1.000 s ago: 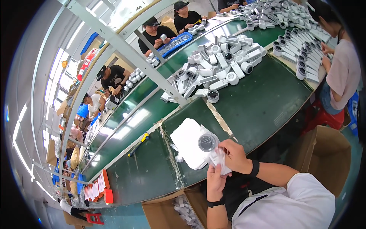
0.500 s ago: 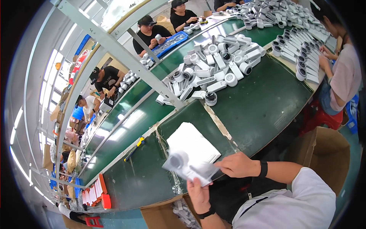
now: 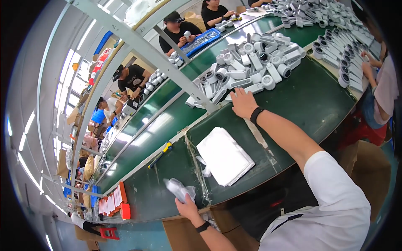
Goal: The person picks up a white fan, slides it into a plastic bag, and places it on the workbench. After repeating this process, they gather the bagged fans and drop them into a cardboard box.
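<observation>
On the long green table (image 3: pixel 318 100), the left hand (image 3: pixel 187 206) grips a bagged white part (image 3: pixel 179 190) near the front edge, while the open right hand (image 3: pixel 243 102) touches the pile of parts (image 3: pixel 247 69), so bagging seems underway, and picking one needs a firm grasp.

Bright overhead strip lights, glare on belt, edges bend.

A long dark green worktop (image 3: pixel 318 104) is running across the view. A stack of white plastic bags (image 3: pixel 225 155) is lying on its near part. A heap of white and grey handheld devices (image 3: pixel 247 69) is piling up farther along. A yellow-and-blue tool (image 3: pixel 160 154) is resting by the left edge, just beside a metal divider strip (image 3: pixel 193 161).
</observation>
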`<control>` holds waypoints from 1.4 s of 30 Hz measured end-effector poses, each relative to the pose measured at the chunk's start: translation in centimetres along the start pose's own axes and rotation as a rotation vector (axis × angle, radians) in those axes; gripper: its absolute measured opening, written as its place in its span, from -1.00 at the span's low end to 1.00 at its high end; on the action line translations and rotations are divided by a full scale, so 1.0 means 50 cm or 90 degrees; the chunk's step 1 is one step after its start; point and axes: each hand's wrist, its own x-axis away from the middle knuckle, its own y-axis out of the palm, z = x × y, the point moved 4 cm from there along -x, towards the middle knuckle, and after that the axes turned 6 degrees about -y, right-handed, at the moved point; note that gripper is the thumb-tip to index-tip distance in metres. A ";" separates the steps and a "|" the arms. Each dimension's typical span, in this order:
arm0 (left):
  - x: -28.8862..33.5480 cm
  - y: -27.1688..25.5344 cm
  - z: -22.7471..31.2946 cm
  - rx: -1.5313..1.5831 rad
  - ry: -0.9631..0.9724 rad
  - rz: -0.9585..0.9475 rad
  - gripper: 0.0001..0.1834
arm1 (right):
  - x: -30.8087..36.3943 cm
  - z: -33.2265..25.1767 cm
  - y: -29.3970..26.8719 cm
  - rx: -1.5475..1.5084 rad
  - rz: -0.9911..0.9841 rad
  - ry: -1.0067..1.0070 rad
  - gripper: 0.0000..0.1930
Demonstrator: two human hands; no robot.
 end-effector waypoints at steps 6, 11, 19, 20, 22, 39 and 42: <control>0.094 -0.030 0.120 0.114 0.237 0.001 -0.57 | -0.006 0.003 0.036 0.117 -0.013 -0.024 -0.60; 0.212 0.025 0.306 0.210 0.522 -0.203 -0.74 | 0.027 0.004 -0.005 0.049 -0.143 -0.049 -0.63; 0.214 0.116 0.327 -0.013 0.551 -0.227 -0.86 | 0.196 0.039 -0.122 0.001 -0.247 -0.392 -0.71; 0.213 0.116 0.327 -0.018 0.556 -0.217 -0.88 | 0.217 0.043 -0.140 0.001 -0.247 -0.391 -0.71; 0.207 0.120 0.325 0.004 0.541 -0.219 -0.88 | 0.247 0.047 -0.191 -0.026 -0.085 -0.347 -0.66; 0.263 0.092 0.335 0.115 0.528 -0.213 -0.83 | 0.321 0.076 -0.147 -0.197 -0.131 0.264 -0.43; 0.258 0.101 0.327 0.058 0.532 -0.232 -0.84 | 0.335 0.112 -0.132 -0.206 -0.152 0.289 -0.42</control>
